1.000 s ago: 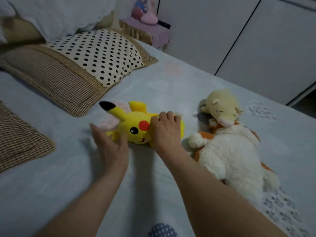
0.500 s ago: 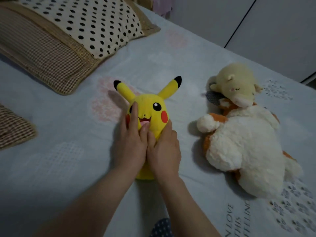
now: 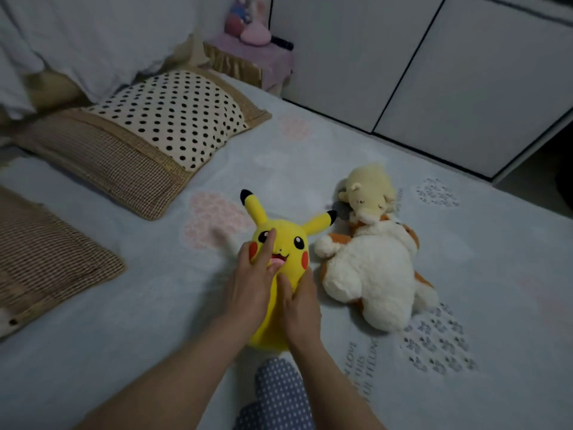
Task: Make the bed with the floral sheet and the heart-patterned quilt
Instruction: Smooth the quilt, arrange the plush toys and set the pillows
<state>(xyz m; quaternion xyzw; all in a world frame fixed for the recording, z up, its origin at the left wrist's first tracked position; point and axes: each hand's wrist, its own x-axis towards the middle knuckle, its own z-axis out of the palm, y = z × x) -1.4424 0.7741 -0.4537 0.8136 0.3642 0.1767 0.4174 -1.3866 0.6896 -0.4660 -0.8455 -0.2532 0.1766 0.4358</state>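
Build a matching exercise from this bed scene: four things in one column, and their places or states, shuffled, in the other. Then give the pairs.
Things
1. yellow plush toy
2. white and orange plush toy
3. polka-dot pillow
4. pink toy

Places or states
A. on the small stand past the far corner of the bed
B. held by the left hand and the right hand
C. lying on the bed, no hand on it
D. resting on a checked pillow

Pairs: 1-B, 2-C, 3-D, 4-A
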